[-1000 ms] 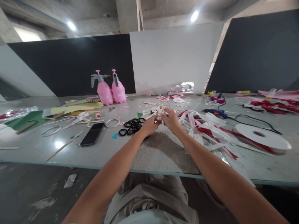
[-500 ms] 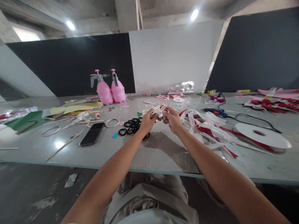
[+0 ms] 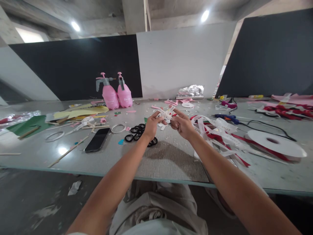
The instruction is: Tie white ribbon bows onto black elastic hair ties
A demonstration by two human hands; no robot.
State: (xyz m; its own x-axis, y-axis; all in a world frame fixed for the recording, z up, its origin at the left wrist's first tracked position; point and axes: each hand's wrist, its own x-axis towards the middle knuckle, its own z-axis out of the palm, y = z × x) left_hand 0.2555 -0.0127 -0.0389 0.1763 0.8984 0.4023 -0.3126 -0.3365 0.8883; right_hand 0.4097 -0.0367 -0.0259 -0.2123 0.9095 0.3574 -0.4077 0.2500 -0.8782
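**Both hands up over the bench, pinching a little white ribbon bow**

So the left hand (image 3: 149, 124) and the right hand (image 3: 183, 125) are both lifted off the table (image 3: 171, 160), meeting in the middle. Between them sits a small white ribbon bow (image 3: 167, 114) with some red print on it, held in the air above the grey mat (image 3: 168, 160). The left hand has it pinched between thumb and fingertips on its left side. The right hand's fingers touch the bow's right end, index finger stretched out along it, but I can't really tell how firmly that side is gripped, since it's small and a bit blurry.

Right under the left hand there's a cluster of black hair ties (image 3: 138, 132) lying on the table. To the left of those is a white ring (image 3: 117, 128), and further left a dark smartphone (image 3: 97, 139) lying flat. On the right side there's a messy heap of white and red ribbon (image 3: 217, 132), and past that a big white ribbon spool (image 3: 276, 143) on its side. A blue glue gun (image 3: 226, 118) sits behind the heap with a black cord trailing off. At the back stand two pink spray bottles (image 3: 117, 94), side by side and touching, near the black wall panel. Yellow and green paper sheets (image 3: 49, 119) are over on the far left.
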